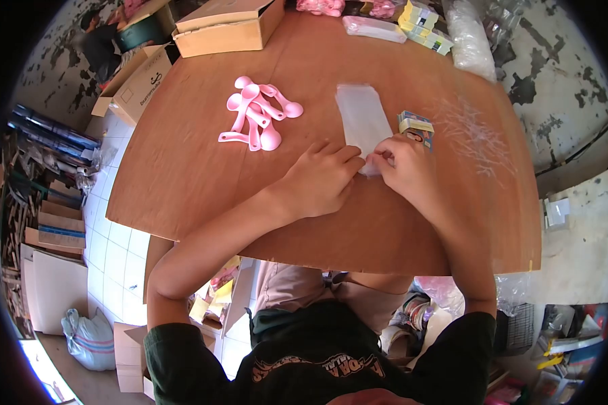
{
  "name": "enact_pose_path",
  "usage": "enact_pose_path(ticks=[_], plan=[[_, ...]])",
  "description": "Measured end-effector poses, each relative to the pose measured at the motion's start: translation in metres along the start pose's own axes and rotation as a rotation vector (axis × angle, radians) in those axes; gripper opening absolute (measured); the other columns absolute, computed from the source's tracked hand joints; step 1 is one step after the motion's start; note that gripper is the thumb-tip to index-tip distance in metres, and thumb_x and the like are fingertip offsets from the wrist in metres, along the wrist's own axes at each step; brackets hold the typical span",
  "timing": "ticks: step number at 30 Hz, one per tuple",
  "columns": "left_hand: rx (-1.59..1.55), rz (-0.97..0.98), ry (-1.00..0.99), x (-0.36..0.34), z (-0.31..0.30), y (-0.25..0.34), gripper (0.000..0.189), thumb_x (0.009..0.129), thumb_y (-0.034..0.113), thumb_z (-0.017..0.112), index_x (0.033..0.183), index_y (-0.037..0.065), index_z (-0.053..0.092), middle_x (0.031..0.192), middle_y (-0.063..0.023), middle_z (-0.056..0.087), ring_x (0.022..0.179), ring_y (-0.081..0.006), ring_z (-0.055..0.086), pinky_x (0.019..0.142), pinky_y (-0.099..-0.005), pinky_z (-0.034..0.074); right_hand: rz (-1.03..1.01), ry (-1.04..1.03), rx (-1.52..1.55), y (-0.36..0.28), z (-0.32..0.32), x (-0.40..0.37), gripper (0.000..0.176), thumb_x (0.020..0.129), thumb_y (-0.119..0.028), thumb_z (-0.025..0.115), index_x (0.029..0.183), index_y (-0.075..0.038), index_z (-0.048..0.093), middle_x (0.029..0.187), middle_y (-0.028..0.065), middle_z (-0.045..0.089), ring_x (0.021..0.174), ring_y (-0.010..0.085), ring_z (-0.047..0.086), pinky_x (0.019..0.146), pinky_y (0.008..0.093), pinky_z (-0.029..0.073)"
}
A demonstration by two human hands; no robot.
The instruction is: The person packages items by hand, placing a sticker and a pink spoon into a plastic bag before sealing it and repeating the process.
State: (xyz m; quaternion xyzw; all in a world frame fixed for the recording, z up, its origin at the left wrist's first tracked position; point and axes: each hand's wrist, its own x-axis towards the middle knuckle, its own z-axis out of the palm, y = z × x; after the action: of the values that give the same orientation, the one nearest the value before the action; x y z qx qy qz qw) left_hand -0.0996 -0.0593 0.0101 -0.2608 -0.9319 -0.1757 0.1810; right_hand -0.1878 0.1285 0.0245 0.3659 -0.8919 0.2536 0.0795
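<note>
A stack of flat, clear plastic bags lies lengthwise on the brown table. At its near end, my left hand is closed, with thumb and fingers pinching the edge of a plastic bag. My right hand pinches the same end from the other side, its fingers curled; the fingertips of both hands almost meet. Just behind my right hand stands a small bundle of printed cards, partly hidden by it. A pile of pink plastic measuring spoons lies to the left, beyond my left hand.
Thin clear strips are scattered on the table's right side. Along the far edge stand a cardboard box, yellow card packs and a plastic roll. Another person is at the far left, beside an open carton.
</note>
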Motion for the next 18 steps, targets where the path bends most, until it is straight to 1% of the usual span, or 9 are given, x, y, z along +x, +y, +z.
enact_pose_path(ticks=[2,4,8,10,11,13,17,18], plan=[[-0.006,-0.003,-0.034,0.001,0.001,0.001,0.035,0.079,0.007,0.060,0.112,0.000,0.057,0.116,-0.0138,0.057,0.107,-0.0307,0.055,0.095,-0.0439,0.041,0.021,0.014,-0.013,0.001,0.002,-0.002,0.014,0.083,-0.016,0.061,0.078,-0.004,0.066,0.081,0.0125,0.065,0.071,0.0322,0.063,0.062,0.0420,0.048],[-0.010,-0.012,-0.035,0.002,-0.001,0.002,0.036,0.077,0.006,0.060,0.113,-0.001,0.057,0.116,-0.0140,0.056,0.107,-0.0309,0.054,0.093,-0.0433,0.042,-0.028,0.120,-0.040,0.007,0.009,-0.002,0.016,0.084,-0.015,0.059,0.078,-0.001,0.065,0.079,0.0146,0.065,0.070,0.0329,0.062,0.061,0.0426,0.048],[-0.039,-0.016,-0.023,0.005,0.000,0.002,0.041,0.074,0.003,0.059,0.114,-0.001,0.056,0.113,-0.0150,0.056,0.106,-0.0313,0.055,0.092,-0.0441,0.042,-0.006,0.120,-0.014,0.009,0.008,-0.001,0.018,0.086,-0.015,0.058,0.077,0.000,0.064,0.079,0.0163,0.064,0.072,0.0336,0.062,0.062,0.0428,0.048],[-0.057,-0.100,-0.055,0.009,-0.004,0.005,0.046,0.070,0.001,0.058,0.116,-0.001,0.054,0.111,-0.0159,0.056,0.101,-0.0323,0.055,0.091,-0.0444,0.043,0.000,0.133,0.003,0.010,0.008,-0.002,0.019,0.087,-0.015,0.057,0.077,0.001,0.063,0.079,0.0170,0.064,0.071,0.0347,0.062,0.062,0.0429,0.048],[-0.057,-0.098,-0.055,0.010,-0.002,0.005,0.046,0.070,0.001,0.058,0.116,-0.001,0.054,0.111,-0.0159,0.056,0.101,-0.0323,0.055,0.091,-0.0444,0.043,0.001,0.135,0.002,0.011,0.008,-0.002,0.019,0.087,-0.015,0.057,0.077,0.001,0.063,0.079,0.0170,0.064,0.071,0.0347,0.062,0.062,0.0429,0.048],[-0.016,-0.036,0.039,0.011,0.001,0.004,0.049,0.068,0.000,0.056,0.117,-0.002,0.052,0.109,-0.0164,0.056,0.097,-0.0336,0.056,0.088,-0.0441,0.044,0.003,0.148,0.035,0.014,0.010,-0.002,0.018,0.087,-0.015,0.057,0.079,0.000,0.063,0.079,0.0165,0.065,0.071,0.0350,0.063,0.062,0.0431,0.048],[-0.017,-0.046,0.027,0.015,0.002,0.006,0.049,0.068,0.000,0.056,0.117,-0.002,0.052,0.109,-0.0171,0.056,0.096,-0.0353,0.056,0.087,-0.0441,0.045,0.067,0.134,0.047,0.011,0.005,-0.001,0.018,0.087,-0.014,0.056,0.079,-0.001,0.064,0.077,0.0160,0.065,0.070,0.0344,0.063,0.062,0.0429,0.048],[-0.055,-0.121,0.004,0.015,0.002,0.008,0.050,0.068,0.000,0.056,0.118,-0.002,0.052,0.109,-0.0178,0.055,0.097,-0.0358,0.056,0.088,-0.0443,0.044,0.076,0.128,0.058,0.011,0.004,-0.001,0.018,0.087,-0.014,0.056,0.079,-0.001,0.064,0.077,0.0160,0.066,0.070,0.0340,0.063,0.062,0.0427,0.048]])
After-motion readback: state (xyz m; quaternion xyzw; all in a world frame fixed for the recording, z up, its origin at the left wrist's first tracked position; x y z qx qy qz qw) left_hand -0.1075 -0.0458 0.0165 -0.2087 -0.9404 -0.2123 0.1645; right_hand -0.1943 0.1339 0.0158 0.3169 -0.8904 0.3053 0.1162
